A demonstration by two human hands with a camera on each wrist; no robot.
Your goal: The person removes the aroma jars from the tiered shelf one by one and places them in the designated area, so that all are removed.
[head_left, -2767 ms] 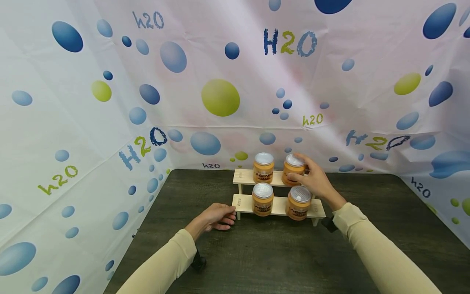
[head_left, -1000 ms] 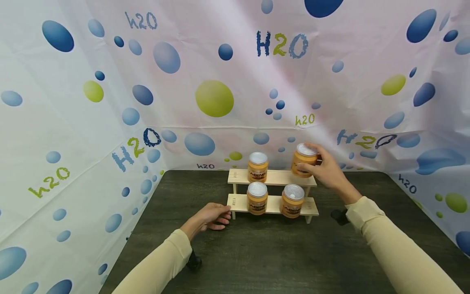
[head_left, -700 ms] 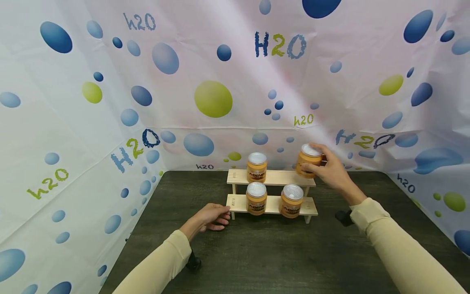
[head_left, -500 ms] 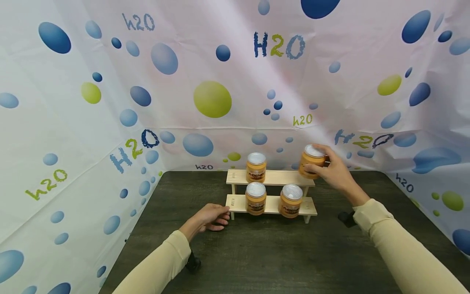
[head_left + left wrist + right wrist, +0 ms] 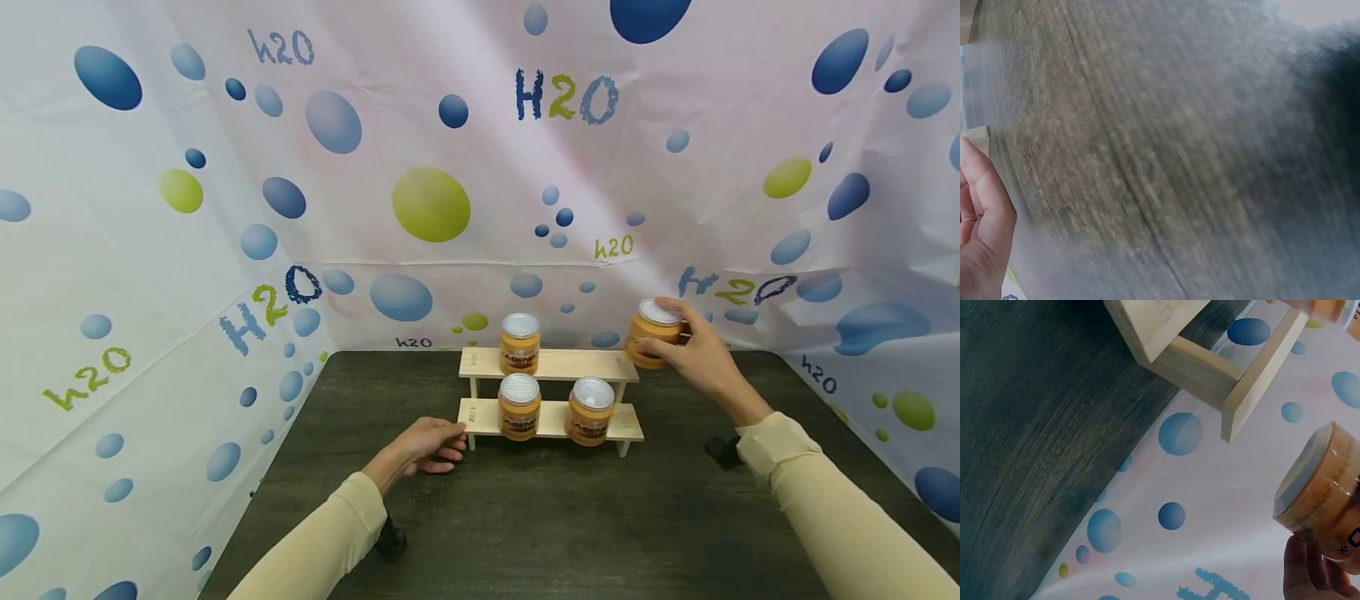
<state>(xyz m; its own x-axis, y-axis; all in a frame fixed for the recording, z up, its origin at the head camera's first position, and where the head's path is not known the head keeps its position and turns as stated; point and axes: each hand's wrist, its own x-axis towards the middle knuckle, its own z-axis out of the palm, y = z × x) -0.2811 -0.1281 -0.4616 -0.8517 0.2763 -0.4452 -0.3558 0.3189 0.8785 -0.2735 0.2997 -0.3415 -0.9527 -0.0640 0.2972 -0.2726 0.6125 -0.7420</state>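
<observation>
My right hand point(image 5: 697, 354) grips an orange jar point(image 5: 651, 335) with a silvery lid, held in the air just past the right end of the upper step. In the right wrist view the jar point(image 5: 1329, 494) shows its pale base, and fingers curl along its side. At the lower step's left end, my left hand point(image 5: 429, 444) pinches the corner of the two-step wooden shelf point(image 5: 555, 414). One similar jar point(image 5: 519, 346) stands on the upper step. Two more, a left jar point(image 5: 519, 408) and a right jar point(image 5: 590, 412), are on the lower step.
The shelf stands on a dark wood-grain table point(image 5: 525, 517), towards its back edge. A white curtain point(image 5: 525, 167) with blue and green spots and H2O lettering surrounds the table at the back and sides. Dark devices are strapped below both wrists.
My right hand has lifted the jar off the upper step and carried it rightward, past the shelf's end. My left hand keeps its place at the shelf. The head view has shifted slightly.
</observation>
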